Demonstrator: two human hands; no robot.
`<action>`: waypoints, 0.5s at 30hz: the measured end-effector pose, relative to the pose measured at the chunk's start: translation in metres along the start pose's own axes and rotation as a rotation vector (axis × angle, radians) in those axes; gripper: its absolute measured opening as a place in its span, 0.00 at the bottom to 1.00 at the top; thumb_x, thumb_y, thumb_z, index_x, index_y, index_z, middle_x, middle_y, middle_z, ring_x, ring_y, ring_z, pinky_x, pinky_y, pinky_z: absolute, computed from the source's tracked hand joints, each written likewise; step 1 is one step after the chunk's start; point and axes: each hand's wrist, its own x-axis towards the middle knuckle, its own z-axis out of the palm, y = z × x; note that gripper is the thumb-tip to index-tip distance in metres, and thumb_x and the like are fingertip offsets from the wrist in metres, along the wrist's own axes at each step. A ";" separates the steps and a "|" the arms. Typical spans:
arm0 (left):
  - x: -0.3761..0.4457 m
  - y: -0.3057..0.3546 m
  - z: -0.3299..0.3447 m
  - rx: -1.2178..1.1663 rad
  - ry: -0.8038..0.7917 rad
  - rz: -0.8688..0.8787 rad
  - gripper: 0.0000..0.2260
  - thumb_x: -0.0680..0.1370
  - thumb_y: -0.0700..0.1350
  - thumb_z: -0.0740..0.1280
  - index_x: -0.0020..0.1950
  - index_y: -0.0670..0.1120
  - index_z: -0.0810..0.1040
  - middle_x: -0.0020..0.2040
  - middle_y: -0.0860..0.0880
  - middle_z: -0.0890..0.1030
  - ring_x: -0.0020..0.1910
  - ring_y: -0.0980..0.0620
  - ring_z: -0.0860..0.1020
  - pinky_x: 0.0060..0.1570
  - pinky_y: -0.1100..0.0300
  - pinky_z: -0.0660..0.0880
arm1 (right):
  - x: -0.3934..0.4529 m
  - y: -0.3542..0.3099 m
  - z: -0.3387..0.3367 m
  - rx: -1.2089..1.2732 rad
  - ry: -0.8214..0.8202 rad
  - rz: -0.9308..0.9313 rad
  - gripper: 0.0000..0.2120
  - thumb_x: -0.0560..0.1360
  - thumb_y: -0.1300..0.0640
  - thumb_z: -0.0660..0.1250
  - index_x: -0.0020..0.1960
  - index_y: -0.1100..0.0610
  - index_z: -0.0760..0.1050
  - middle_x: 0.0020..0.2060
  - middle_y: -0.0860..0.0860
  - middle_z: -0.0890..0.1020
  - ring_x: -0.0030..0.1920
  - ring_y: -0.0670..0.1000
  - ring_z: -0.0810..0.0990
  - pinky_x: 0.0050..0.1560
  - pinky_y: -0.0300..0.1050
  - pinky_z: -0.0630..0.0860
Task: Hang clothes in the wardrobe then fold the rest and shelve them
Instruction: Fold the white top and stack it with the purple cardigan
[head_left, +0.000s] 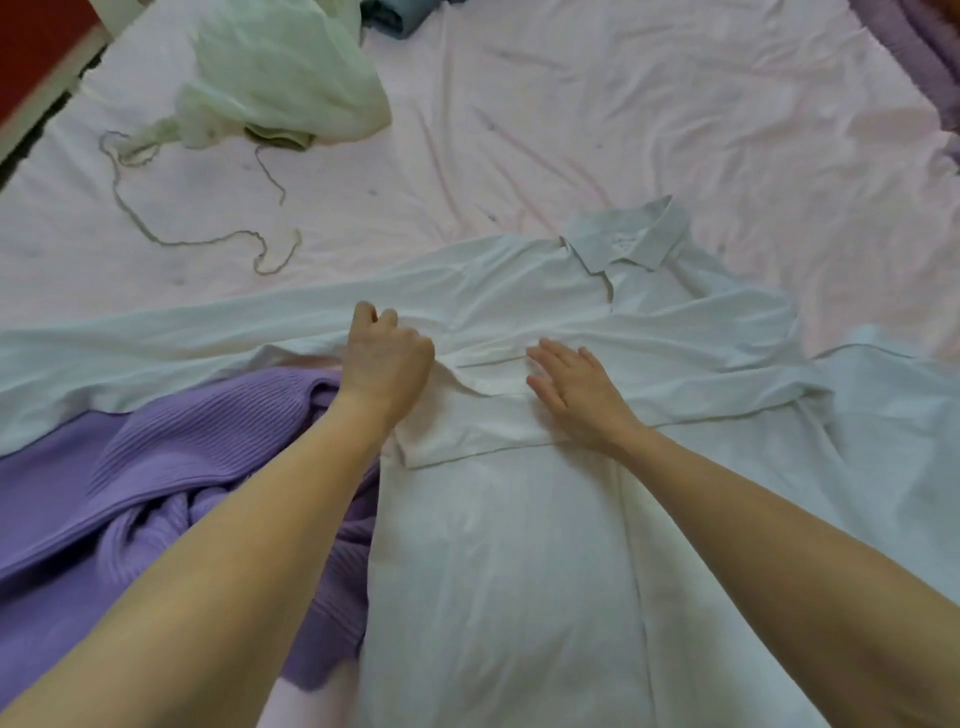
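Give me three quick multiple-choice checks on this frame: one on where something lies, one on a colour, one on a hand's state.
1. Where is the knit sweater relative to the white shirt?
A. To its left, partly under it
B. On top of its collar
C. Far off beside the green cloth

2. What colour is the sweater?
A. Red
B. Purple
C. Black

3. What is the right hand doing?
A. Gripping a hanger
B. Lying flat on the shirt, fingers straight
C. Raised clear of the bed

Answers: 1 A, the shirt's edge overlaps the sweater on the left. 2 B, the ribbed knit is plainly purple. 3 B, the palm presses the folded fabric while the left hand pinches a fold.
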 end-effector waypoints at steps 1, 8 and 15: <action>0.011 0.009 -0.011 -0.062 0.109 -0.020 0.07 0.58 0.33 0.67 0.28 0.45 0.77 0.26 0.49 0.76 0.31 0.48 0.72 0.43 0.53 0.70 | -0.004 0.013 -0.014 0.029 0.121 0.017 0.21 0.83 0.52 0.54 0.73 0.58 0.65 0.72 0.56 0.67 0.72 0.55 0.64 0.73 0.48 0.54; 0.077 0.134 -0.053 -0.421 0.251 0.172 0.13 0.70 0.34 0.65 0.52 0.44 0.81 0.49 0.45 0.80 0.49 0.42 0.76 0.47 0.52 0.67 | -0.019 0.135 -0.087 -0.053 0.334 0.174 0.18 0.75 0.68 0.58 0.64 0.65 0.73 0.59 0.61 0.78 0.59 0.62 0.75 0.62 0.53 0.67; 0.124 0.272 -0.066 -0.617 -0.108 0.130 0.31 0.83 0.58 0.51 0.79 0.48 0.41 0.79 0.46 0.41 0.78 0.45 0.42 0.76 0.50 0.44 | -0.010 0.248 -0.130 -0.017 0.262 0.376 0.24 0.73 0.70 0.55 0.68 0.59 0.68 0.65 0.58 0.71 0.64 0.60 0.69 0.62 0.49 0.65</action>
